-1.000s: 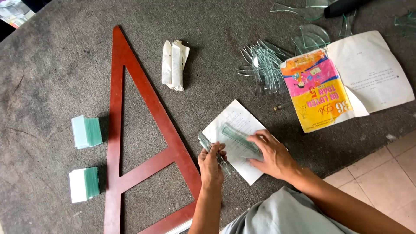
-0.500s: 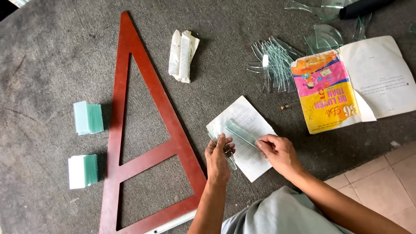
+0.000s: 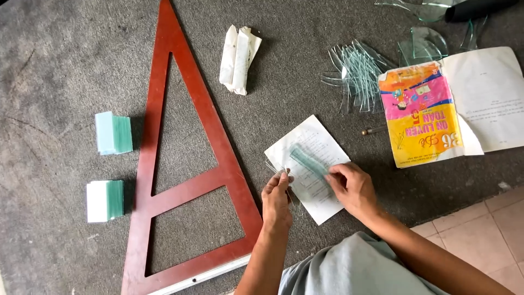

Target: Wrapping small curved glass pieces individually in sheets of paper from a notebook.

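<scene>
— So, nearest us, our left hand (image 3: 277,198) pinches what seems a thin glass sliver (image 3: 282,173)?
— Yes; our right hand (image 3: 352,188) grips the glass strips (image 3: 307,160) on the paper sheet (image 3: 311,143). Farther off lie glass offcuts (image 3: 355,74).

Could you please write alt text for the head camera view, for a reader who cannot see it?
A person's right hand and left hand handle a small stack of greenish glass pieces on a sheet of paper, on a grey carpeted surface. A red wooden triangle frame lies to the left, thin glass offcuts and a colourful booklet beyond.
</scene>
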